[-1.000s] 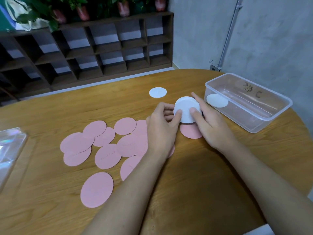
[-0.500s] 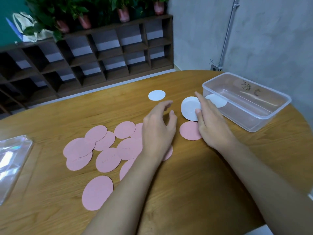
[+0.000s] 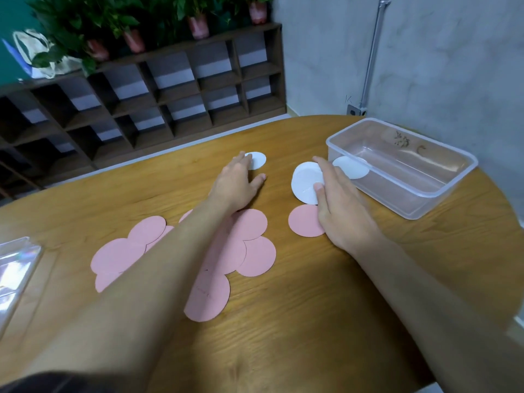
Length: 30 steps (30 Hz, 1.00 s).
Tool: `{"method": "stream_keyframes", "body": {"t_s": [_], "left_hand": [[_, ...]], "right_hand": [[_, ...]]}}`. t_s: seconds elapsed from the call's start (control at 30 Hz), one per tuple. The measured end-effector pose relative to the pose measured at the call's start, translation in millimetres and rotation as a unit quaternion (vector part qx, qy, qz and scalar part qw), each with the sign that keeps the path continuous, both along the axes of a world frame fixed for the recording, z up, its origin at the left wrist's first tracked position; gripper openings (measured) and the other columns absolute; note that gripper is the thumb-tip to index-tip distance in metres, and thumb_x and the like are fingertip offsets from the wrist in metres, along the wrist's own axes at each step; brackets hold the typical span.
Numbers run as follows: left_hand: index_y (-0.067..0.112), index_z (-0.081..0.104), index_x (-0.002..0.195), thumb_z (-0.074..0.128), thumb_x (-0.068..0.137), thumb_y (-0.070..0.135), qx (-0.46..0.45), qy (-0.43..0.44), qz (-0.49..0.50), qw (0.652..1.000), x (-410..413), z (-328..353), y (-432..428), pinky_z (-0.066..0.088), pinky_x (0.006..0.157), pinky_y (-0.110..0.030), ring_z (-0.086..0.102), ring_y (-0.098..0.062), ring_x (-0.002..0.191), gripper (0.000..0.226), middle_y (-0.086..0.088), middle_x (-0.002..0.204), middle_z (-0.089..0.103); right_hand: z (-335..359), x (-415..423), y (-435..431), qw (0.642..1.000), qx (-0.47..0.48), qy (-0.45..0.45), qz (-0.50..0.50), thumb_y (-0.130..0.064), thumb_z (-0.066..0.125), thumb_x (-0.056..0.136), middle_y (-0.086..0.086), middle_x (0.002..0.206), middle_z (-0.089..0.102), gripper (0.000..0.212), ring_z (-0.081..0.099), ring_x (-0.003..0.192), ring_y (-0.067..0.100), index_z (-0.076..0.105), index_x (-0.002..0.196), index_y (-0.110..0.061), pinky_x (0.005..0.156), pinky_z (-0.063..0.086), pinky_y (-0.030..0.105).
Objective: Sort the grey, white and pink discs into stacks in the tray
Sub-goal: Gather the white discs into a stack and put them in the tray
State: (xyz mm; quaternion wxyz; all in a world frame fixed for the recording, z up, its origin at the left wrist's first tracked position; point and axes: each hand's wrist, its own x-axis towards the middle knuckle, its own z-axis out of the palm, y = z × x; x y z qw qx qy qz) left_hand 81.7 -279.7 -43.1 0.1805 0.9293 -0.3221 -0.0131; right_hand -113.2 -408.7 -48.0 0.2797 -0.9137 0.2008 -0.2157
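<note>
My right hand (image 3: 338, 202) holds a stack of white discs (image 3: 304, 181) tilted on edge, thumb on its face, beside the clear plastic tray (image 3: 442, 194). One white disc (image 3: 351, 167) lies inside the tray at its near left corner. My left hand (image 3: 236, 182) is stretched forward with straight fingers, fingertips touching a lone white disc (image 3: 258, 160) on the table. Several pink discs (image 3: 252, 225) lie spread under my left forearm, and one pink disc (image 3: 303, 221) lies apart by my right hand. No grey discs show.
A clear plastic lid (image 3: 14, 273) lies at the table's left edge. The round wooden table (image 3: 283, 321) ends close behind the tray. Dark shelving (image 3: 170, 89) with plants lines the far wall.
My left hand let go of the white stack and reached forward to the lone white disc. My right hand carried the stack right, toward the tray.
</note>
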Motion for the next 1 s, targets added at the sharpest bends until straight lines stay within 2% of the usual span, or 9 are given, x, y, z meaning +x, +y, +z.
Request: {"method": "stream_keyframes", "body": {"t_s": [0.07,0.17,0.33,0.53,0.67,0.73,0.83,0.93,1.0], "left_hand": [[0.016,0.038,0.159,0.053,0.104,0.051,0.013,0.008,-0.005,1.000,5.6,-2.2,-1.9,0.031,0.123,-0.046,0.036,-0.032,0.151,0.066,-0.008,0.167,0.036],[0.019,0.049,0.152,0.060,0.099,0.057,-0.025,0.002,0.015,1.000,10.2,-1.5,-2.1,0.041,0.111,-0.043,0.051,-0.031,0.137,0.067,-0.005,0.152,0.056],[0.023,0.058,0.146,0.073,0.091,0.054,-0.042,-0.044,0.042,0.997,9.7,3.5,-9.3,0.049,0.099,-0.041,0.060,-0.031,0.125,0.066,-0.005,0.133,0.070],[0.020,0.063,0.132,0.056,0.104,0.050,-0.009,-0.099,0.016,0.995,-4.4,-1.9,-5.4,0.050,0.083,-0.042,0.065,-0.036,0.104,0.042,-0.010,0.116,0.074],[0.020,0.057,0.141,0.047,0.110,0.037,-0.040,-0.122,-0.019,0.991,-18.3,3.2,6.2,0.052,0.081,-0.043,0.069,-0.039,0.096,0.037,-0.013,0.105,0.077],[0.022,0.050,0.146,0.051,0.107,0.023,-0.040,-0.104,-0.046,0.993,-23.7,6.6,13.9,0.055,0.083,-0.042,0.070,-0.035,0.097,0.039,-0.008,0.108,0.077],[0.028,0.043,0.147,0.055,0.092,0.004,-0.035,-0.068,-0.076,0.994,-26.2,10.2,24.5,0.056,0.083,-0.040,0.067,-0.030,0.100,0.061,-0.003,0.110,0.077],[0.029,0.049,0.144,0.055,0.093,0.003,-0.117,-0.049,-0.086,0.988,-33.3,14.5,31.8,0.050,0.080,-0.031,0.061,-0.015,0.086,0.058,0.007,0.105,0.078],[0.030,0.054,0.141,0.057,0.093,0.007,-0.176,-0.045,-0.085,0.980,-43.2,19.8,35.5,0.044,0.075,-0.019,0.054,-0.009,0.074,0.053,0.003,0.096,0.076]], "right_hand": [[-0.2,0.6,-0.1,1.000,-0.006,0.001,-0.007,-0.024,0.035,0.111,0.002,0.150,0.045,0.051,0.045,0.136,0.020,0.022,0.160,-0.027,0.105,0.042,0.039],[-1.6,2.2,-1.3,1.000,-0.010,-0.003,-0.011,-0.022,0.036,0.110,0.002,0.148,0.047,0.050,0.047,0.134,0.020,0.024,0.159,-0.025,0.103,0.044,0.038],[-1.2,2.5,-0.9,1.000,-0.007,0.001,-0.012,-0.021,0.037,0.110,0.002,0.149,0.048,0.051,0.047,0.134,0.020,0.025,0.159,-0.025,0.104,0.044,0.038],[-1.7,1.3,-1.6,1.000,-0.001,-0.007,-0.002,-0.022,0.036,0.110,0.003,0.149,0.047,0.049,0.048,0.133,0.022,0.026,0.159,-0.024,0.103,0.043,0.039],[-2.1,0.5,-1.5,1.000,0.006,-0.011,0.003,-0.022,0.035,0.111,0.003,0.150,0.046,0.048,0.047,0.134,0.024,0.027,0.158,-0.023,0.105,0.042,0.042],[-1.0,-0.1,-0.5,1.000,0.008,-0.011,0.005,-0.022,0.035,0.110,0.003,0.151,0.046,0.048,0.046,0.135,0.024,0.027,0.158,-0.023,0.106,0.042,0.043],[1.0,-1.4,0.4,1.000,0.009,-0.013,0.002,-0.023,0.036,0.111,0.002,0.155,0.044,0.049,0.044,0.140,0.022,0.027,0.159,-0.024,0.109,0.041,0.041],[4.7,-1.7,2.0,1.000,0.020,-0.015,-0.003,-0.024,0.037,0.111,0.000,0.160,0.040,0.051,0.040,0.144,0.019,0.025,0.160,-0.026,0.113,0.038,0.039],[5.3,-1.6,2.2,0.999,0.027,-0.018,-0.006,-0.024,0.037,0.111,-0.001,0.162,0.038,0.051,0.038,0.146,0.019,0.025,0.161,-0.026,0.114,0.037,0.037]]}}
